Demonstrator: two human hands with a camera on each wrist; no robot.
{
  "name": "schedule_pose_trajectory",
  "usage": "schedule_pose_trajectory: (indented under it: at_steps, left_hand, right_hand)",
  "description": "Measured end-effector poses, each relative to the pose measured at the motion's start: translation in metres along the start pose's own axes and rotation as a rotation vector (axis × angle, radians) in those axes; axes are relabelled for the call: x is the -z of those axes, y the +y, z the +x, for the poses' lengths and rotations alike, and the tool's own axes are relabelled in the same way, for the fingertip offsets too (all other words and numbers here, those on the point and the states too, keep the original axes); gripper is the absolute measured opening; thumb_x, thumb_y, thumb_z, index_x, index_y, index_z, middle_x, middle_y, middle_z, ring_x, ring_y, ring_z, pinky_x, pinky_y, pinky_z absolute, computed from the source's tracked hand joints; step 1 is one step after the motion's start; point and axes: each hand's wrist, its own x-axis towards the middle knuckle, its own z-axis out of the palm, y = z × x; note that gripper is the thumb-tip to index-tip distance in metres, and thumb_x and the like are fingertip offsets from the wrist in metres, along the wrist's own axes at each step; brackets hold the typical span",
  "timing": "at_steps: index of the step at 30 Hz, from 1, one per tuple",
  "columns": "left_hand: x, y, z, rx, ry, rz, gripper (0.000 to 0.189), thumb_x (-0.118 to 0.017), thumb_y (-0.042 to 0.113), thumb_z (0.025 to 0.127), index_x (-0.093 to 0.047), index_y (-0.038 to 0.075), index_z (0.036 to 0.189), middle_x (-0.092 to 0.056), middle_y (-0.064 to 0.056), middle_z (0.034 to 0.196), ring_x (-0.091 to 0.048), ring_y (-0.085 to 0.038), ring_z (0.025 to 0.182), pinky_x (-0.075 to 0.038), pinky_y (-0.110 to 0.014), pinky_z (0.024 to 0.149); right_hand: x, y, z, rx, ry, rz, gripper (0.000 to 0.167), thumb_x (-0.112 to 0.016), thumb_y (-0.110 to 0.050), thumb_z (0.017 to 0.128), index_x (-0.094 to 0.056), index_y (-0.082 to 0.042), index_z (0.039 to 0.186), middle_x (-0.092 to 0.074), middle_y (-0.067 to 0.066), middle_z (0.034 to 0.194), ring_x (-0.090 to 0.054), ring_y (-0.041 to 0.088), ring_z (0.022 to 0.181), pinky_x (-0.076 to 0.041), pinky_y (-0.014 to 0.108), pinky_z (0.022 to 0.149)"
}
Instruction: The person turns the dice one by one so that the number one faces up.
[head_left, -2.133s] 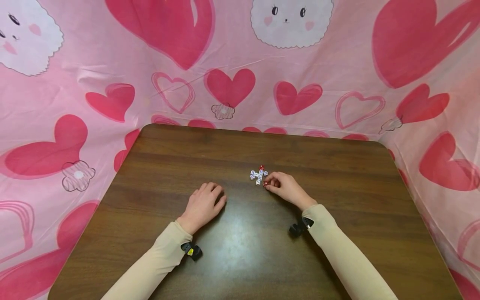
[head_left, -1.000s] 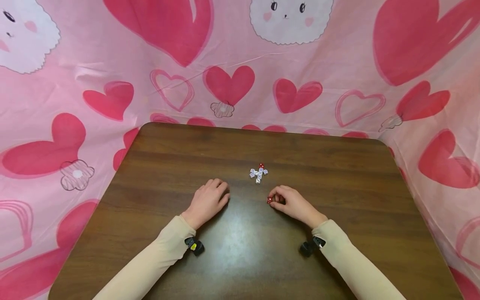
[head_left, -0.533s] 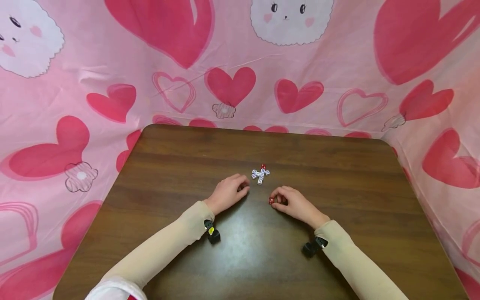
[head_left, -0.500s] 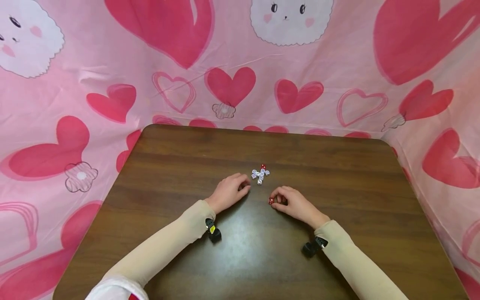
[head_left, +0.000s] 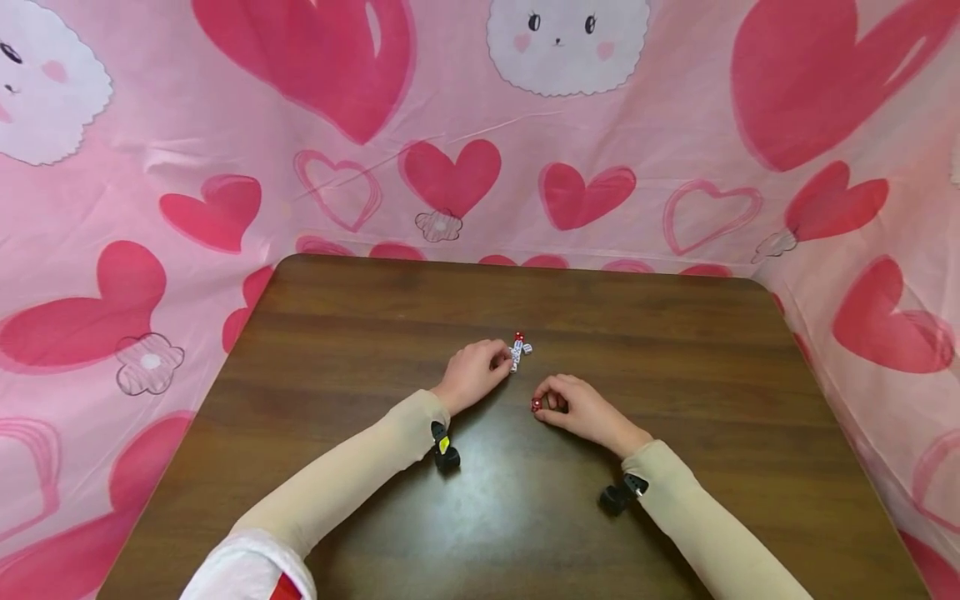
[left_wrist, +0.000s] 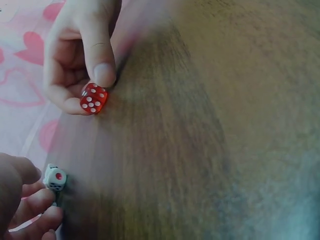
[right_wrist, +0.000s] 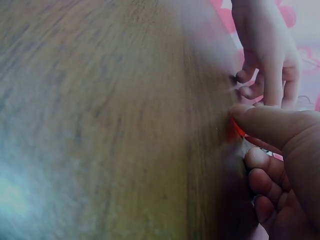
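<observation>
Red, see-through plastic, most likely hard and almost weightless, made up the die (left_wrist: 93, 98) that the right hand (head_left: 588, 408) held just above or on the table (head_left: 675, 350); which of the two could not be told. It was on the near side of the line of white dice (head_left: 517, 356), a little apart from it. Thumb and fingertips pinched it by its sides, with its pips facing out. That seemed the right place to take hold: opposite flat faces, since the smooth plastic would probably slip if caught on the rounded corners. It would hardly dent or break, so a light squeeze should have done. The left hand (head_left: 475, 369) was right beside the white dice, fingers loosely bent and partly apart; whether it pinched any die behind it could not be seen. One white die (left_wrist: 55, 178) showed a large red pip near its fingertips. At the far end of the line sat a second red die (head_left: 519, 337), and a lone white die (head_left: 527, 349) lay just to the right, easily knocked by a careless finger.
</observation>
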Motion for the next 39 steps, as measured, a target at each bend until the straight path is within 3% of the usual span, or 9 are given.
schedule_pose_trajectory:
  at_steps: [11,23,31,39]
  left_hand:
    - [-0.0086,-0.0022,-0.0005,0.014,0.001,0.066,0.013,-0.072,0.034,0.100,-0.073,0.020,0.102,-0.058,0.011,0.073,-0.054,-0.006,0.064,-0.041,-0.027,0.057]
    - [-0.0078,-0.0051,-0.0070,-0.028,-0.045,0.060,0.010,-0.075,0.028,0.097,-0.069,0.022,0.102,-0.061,0.014,0.076,-0.057,-0.005,0.066,-0.045,-0.030,0.060]
    - [-0.0088,-0.0057,-0.0073,-0.025,-0.040,0.019,0.010,-0.068,0.032,0.102,-0.072,0.023,0.103,-0.060,0.013,0.073,-0.056,-0.006,0.064,-0.044,-0.031,0.060]
    - [-0.0070,-0.0085,-0.0087,-0.041,-0.084,-0.004,0.010,-0.071,0.030,0.100,-0.072,0.023,0.107,-0.065,0.014,0.077,-0.060,-0.004,0.070,-0.048,-0.032,0.066]
  right_hand:
    - [-0.0035,-0.0013,0.0001,0.054,0.032,-0.013,0.018,-0.082,-0.015,0.091,-0.069,-0.017,0.104,-0.053,-0.009,0.081,-0.048,0.009,0.079,-0.042,0.029,0.073]
    - [-0.0057,-0.0008,0.0003,0.076,0.052,-0.043,0.018,-0.082,-0.017,0.090,-0.069,-0.018,0.103,-0.051,-0.011,0.080,-0.048,0.009,0.079,-0.041,0.030,0.075]
    - [-0.0078,0.0008,-0.0001,0.070,0.059,-0.043,0.019,-0.083,-0.017,0.090,-0.069,-0.018,0.103,-0.051,-0.011,0.080,-0.048,0.009,0.078,-0.040,0.031,0.075]
    - [-0.0081,0.0017,0.0003,0.069,0.065,-0.063,0.018,-0.082,-0.018,0.091,-0.069,-0.019,0.103,-0.050,-0.013,0.079,-0.047,0.008,0.077,-0.039,0.032,0.076]
